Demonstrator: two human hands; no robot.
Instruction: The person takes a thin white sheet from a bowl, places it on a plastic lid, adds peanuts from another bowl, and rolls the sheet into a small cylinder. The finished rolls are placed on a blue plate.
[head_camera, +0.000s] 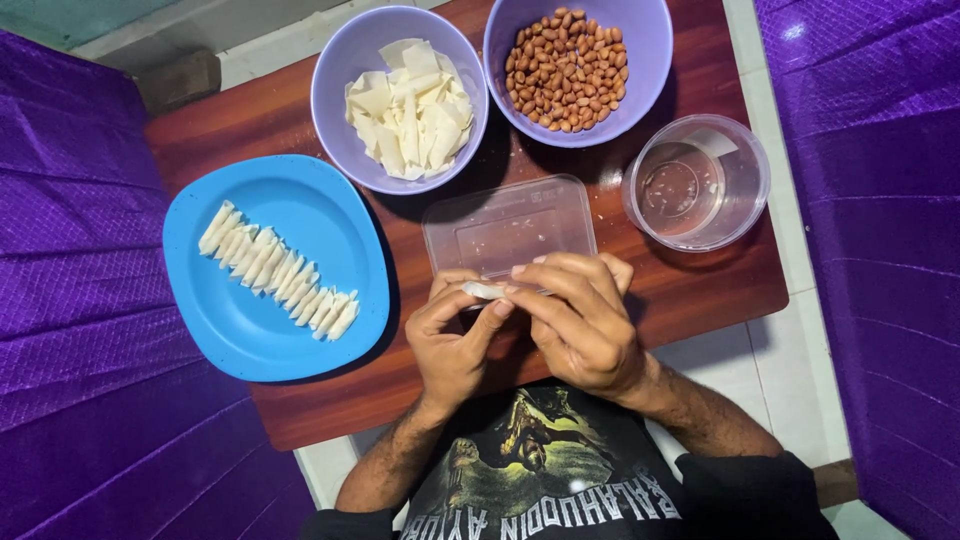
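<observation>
A small white piece of wrapper dough (484, 290) is pinched between the fingertips of both hands, which are brought together above the near edge of the tabletop (700, 285). The left hand (455, 340) is closed on the piece from below with thumb and forefinger, while the right hand (580, 320) is curled over it from the other side, its fingers laid across the top. Just beyond the hands, a shallow clear plastic lid (510, 228) is seen lying flat on the reddish-brown wood. To the left, a blue plate (240, 330) is set, on which a slanting row of folded white pieces (277, 271) is laid, each overlapping the next. Farther back, a lavender bowl (340, 90) is filled with flat white wrapper strips (412, 108), and beside it a second lavender bowl (650, 40) is filled with brown peanuts (566, 70). To the right, a round clear container (745, 190) is placed, holding a little water. Purple fabric (90, 300) is spread on either side of the tabletop.
</observation>
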